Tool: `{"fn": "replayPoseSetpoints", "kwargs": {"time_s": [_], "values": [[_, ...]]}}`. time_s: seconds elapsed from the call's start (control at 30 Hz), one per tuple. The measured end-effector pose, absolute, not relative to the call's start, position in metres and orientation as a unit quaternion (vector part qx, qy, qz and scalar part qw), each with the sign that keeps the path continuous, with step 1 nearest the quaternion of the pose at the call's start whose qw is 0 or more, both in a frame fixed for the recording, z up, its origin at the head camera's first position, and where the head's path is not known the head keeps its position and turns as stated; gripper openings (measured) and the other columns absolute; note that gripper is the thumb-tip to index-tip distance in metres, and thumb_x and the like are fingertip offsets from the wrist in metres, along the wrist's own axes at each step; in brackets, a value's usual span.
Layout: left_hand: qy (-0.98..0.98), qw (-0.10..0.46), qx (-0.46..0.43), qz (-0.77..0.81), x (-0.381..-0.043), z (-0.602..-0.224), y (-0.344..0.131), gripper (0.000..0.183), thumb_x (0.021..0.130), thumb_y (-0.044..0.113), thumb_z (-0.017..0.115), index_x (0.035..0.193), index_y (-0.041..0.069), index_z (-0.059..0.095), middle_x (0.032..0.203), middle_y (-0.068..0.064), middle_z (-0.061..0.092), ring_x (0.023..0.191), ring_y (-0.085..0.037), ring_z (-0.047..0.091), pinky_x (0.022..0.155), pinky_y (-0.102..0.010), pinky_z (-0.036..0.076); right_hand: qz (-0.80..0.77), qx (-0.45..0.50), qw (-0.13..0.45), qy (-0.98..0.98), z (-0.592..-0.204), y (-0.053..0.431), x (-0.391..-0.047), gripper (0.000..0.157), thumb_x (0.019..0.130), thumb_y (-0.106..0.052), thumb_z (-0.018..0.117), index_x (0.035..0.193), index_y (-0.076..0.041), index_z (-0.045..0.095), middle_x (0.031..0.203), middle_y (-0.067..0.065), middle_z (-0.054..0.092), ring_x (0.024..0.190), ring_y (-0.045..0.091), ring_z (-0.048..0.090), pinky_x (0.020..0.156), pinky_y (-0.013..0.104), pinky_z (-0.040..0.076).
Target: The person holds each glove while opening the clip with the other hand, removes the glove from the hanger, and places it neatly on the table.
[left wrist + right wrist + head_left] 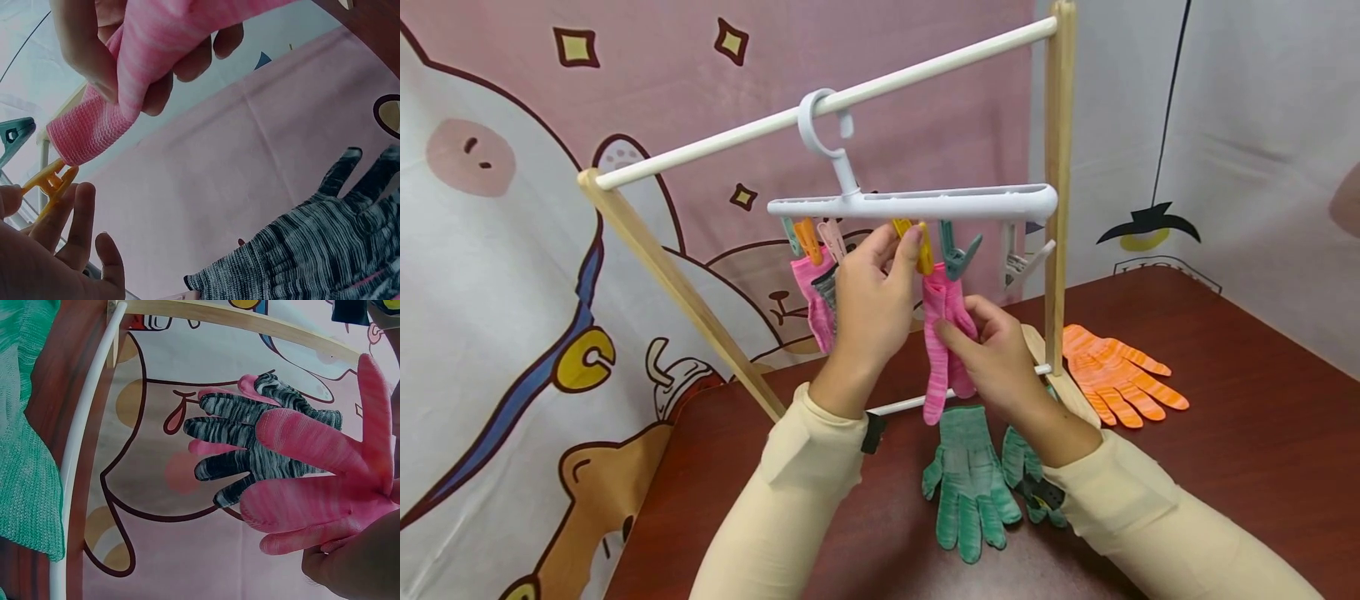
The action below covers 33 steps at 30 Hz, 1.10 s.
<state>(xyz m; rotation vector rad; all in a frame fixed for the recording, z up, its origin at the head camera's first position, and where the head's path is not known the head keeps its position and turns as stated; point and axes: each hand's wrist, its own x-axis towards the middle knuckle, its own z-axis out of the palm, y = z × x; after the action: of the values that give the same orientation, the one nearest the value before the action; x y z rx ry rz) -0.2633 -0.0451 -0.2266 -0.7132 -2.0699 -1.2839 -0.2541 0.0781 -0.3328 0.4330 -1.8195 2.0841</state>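
Note:
My left hand [874,300] pinches a yellow clothespin [926,250] between thumb and fingers, under the white hanger [917,202]. In the left wrist view the tips of the yellow clothespin [55,181] sit right at the cuff of a pink glove [94,128]. The pink glove [936,350] hangs fingers down, and my right hand [1000,354] grips it near the cuff with thumb and fingers. Its pink fingers [300,500] spread out in the right wrist view. Beside the clothespin hangs a grey-green clothespin [957,250].
Another pink glove [811,300] and a black-and-grey glove [300,237] hang on the hanger's left side. A grey clothespin [1021,262] hangs at the right end. Wooden posts [1060,192] hold the rod. Green gloves [972,483] and an orange glove [1116,379] lie on the table.

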Motion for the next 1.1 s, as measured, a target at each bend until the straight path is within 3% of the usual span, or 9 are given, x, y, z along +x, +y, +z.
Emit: {"fn": "replayPoseSetpoints", "kwargs": {"time_s": [0.17,0.4,0.7,0.8,0.93,1.1], "values": [[-0.778,0.294,-0.266,-0.487,-0.263,-0.227,-0.044,0.032,0.095,0.033,0.049,0.098,0.006,0.065,0.087,-0.005,0.071,0.062,-0.005,0.054,0.051,-0.022,0.042,0.74,0.152,0.169,-0.634,-0.333,0.077,-0.253,0.021,0.087,-0.017,0.063,0.103,-0.004,0.057,0.078,0.001,0.06,0.064,0.007,0.058,0.054,0.024,0.05],[-0.781,0.291,-0.258,-0.489,-0.264,-0.229,-0.043,0.03,0.093,0.035,0.053,0.1,0.008,0.064,0.096,-0.004,0.072,0.084,-0.004,0.064,0.072,-0.022,0.05,0.745,0.156,0.169,-0.626,-0.334,0.076,-0.254,0.016,0.087,-0.012,0.063,0.099,-0.004,0.056,0.075,0.0,0.06,0.062,0.007,0.057,0.053,0.023,0.049],[-0.783,0.295,-0.255,-0.484,-0.263,-0.229,-0.046,0.029,0.091,0.038,0.055,0.098,0.012,0.063,0.097,-0.002,0.072,0.089,-0.003,0.064,0.074,-0.023,0.05,0.734,0.159,0.172,-0.638,-0.337,0.074,-0.256,0.015,0.086,-0.009,0.062,0.099,-0.004,0.056,0.075,0.0,0.059,0.063,0.008,0.055,0.053,0.024,0.048],[-0.789,0.289,-0.247,-0.482,-0.262,-0.229,-0.047,0.029,0.09,0.04,0.055,0.097,0.014,0.063,0.096,0.0,0.072,0.076,-0.003,0.061,0.065,-0.024,0.048,0.729,0.157,0.172,-0.643,-0.337,0.074,-0.256,0.016,0.087,-0.009,0.062,0.1,-0.003,0.056,0.075,0.001,0.059,0.064,0.008,0.056,0.054,0.024,0.048],[-0.794,0.28,-0.241,-0.482,-0.262,-0.231,-0.049,0.031,0.09,0.041,0.056,0.104,0.015,0.063,0.098,0.002,0.071,0.071,-0.004,0.055,0.065,-0.024,0.047,0.732,0.153,0.17,-0.642,-0.337,0.074,-0.256,0.019,0.087,-0.009,0.062,0.102,-0.001,0.055,0.076,0.001,0.06,0.064,0.008,0.055,0.055,0.024,0.048],[-0.797,0.274,-0.235,-0.484,-0.262,-0.239,-0.055,0.037,0.09,0.04,0.056,0.116,0.015,0.061,0.106,0.004,0.069,0.092,0.0,0.059,0.079,-0.027,0.048,0.737,0.151,0.163,-0.638,-0.337,0.074,-0.255,0.019,0.087,-0.008,0.062,0.102,0.0,0.054,0.076,0.0,0.059,0.064,0.009,0.055,0.055,0.024,0.048]]}}
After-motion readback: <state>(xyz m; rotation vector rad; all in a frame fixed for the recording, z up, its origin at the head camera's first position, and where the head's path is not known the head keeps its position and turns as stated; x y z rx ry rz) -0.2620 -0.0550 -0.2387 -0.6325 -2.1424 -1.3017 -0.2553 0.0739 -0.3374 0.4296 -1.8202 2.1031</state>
